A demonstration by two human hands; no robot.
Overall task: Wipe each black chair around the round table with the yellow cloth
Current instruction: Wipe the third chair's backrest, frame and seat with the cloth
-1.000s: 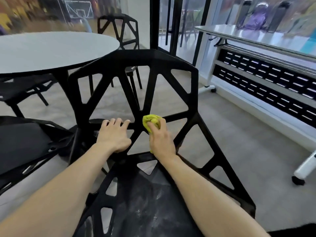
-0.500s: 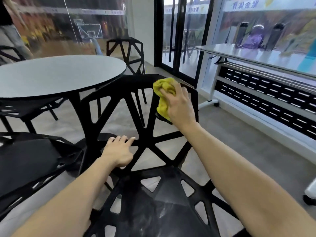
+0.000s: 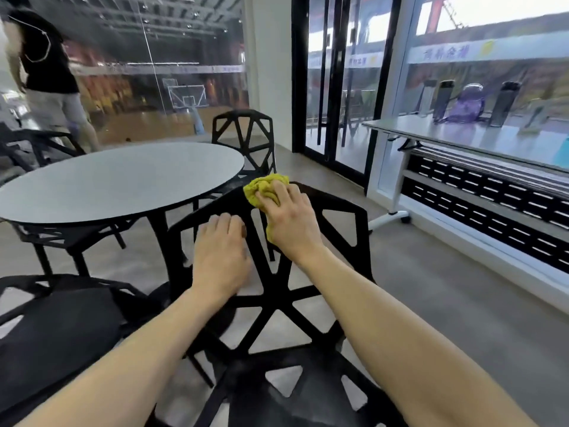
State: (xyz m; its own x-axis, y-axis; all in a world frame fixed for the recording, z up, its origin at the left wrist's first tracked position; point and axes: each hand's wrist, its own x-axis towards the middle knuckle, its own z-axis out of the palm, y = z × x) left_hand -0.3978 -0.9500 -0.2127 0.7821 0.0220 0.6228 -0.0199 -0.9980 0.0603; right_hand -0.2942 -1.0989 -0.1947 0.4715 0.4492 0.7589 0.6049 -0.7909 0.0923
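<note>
A black lattice chair [image 3: 348, 211] stands right in front of me, its back toward the round grey table [image 3: 123, 180]. My right hand [image 3: 292, 220] grips the bunched yellow cloth [image 3: 261, 188] and presses it on the top edge of the chair's backrest. My left hand [image 3: 220, 257] rests on an upper left strut of the same backrest, fingers curled over it. The seat [image 3: 277, 396] lies below my forearms.
Another black chair [image 3: 246, 140] stands beyond the table, one [image 3: 55, 328] at my lower left, more at far left. A person [image 3: 46, 72] stands at the back left. A white folding table [image 3: 462, 140] with bottles lines the window on the right; glass doors are behind.
My right hand carried the cloth from the backrest's lower middle up to its top edge, then left along it. My left hand moved up from a low strut to a higher one.
</note>
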